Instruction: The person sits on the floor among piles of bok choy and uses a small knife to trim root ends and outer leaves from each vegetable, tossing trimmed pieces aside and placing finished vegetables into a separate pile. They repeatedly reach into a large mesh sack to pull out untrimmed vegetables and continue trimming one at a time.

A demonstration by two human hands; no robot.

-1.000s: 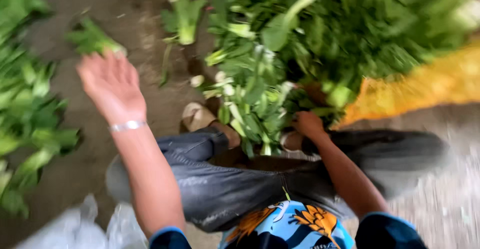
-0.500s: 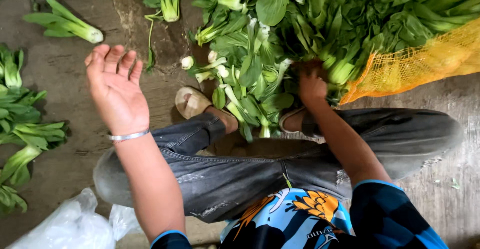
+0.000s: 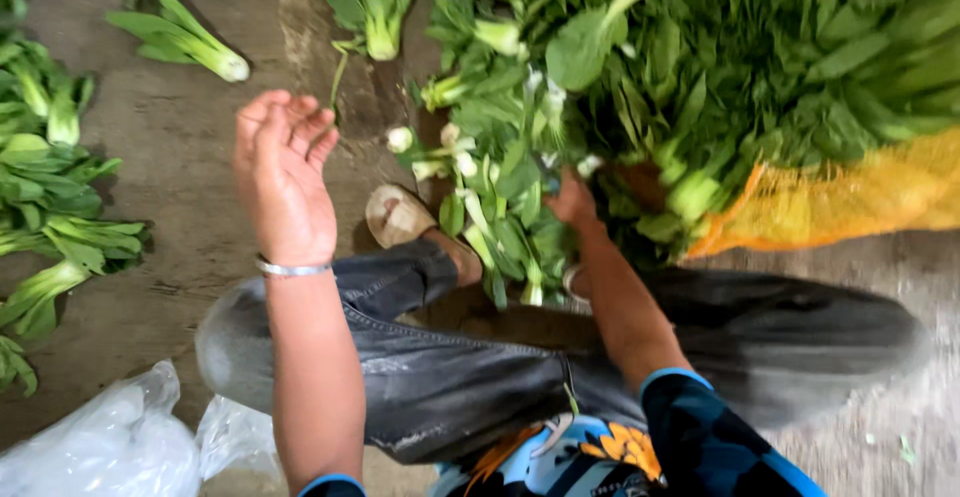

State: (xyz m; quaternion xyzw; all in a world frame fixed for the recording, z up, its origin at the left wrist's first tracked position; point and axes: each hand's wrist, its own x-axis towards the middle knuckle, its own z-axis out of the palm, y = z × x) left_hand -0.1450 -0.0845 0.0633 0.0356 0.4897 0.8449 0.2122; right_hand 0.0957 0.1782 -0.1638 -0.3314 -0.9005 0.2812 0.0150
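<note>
Your left hand (image 3: 283,172) hung over the bare concrete floor (image 3: 200,217), palm up, fingers loosely spread and holding nothing. A thin silver bangle (image 3: 292,269) circled its wrist. Your right hand (image 3: 572,202) was well apart from it, pushed into the near edge of the big heap of leafy greens (image 3: 700,67); leaves covered its fingers, so I cannot tell whether it was gripping a stalk. That heap filled the far right of the scene and rested partly on a yellow mesh sack (image 3: 860,197), which trailed off to the right.

Single bunches lay apart from the heap: one pale-stemmed bunch (image 3: 180,37) at the far left, another (image 3: 378,7) just left of the heap's far edge. A row of sorted greens (image 3: 50,187) ran along the left edge. Your sandalled foot (image 3: 400,215) sat between the two hands, and clear plastic bags (image 3: 110,442) lay at the near left, beside your knee.
</note>
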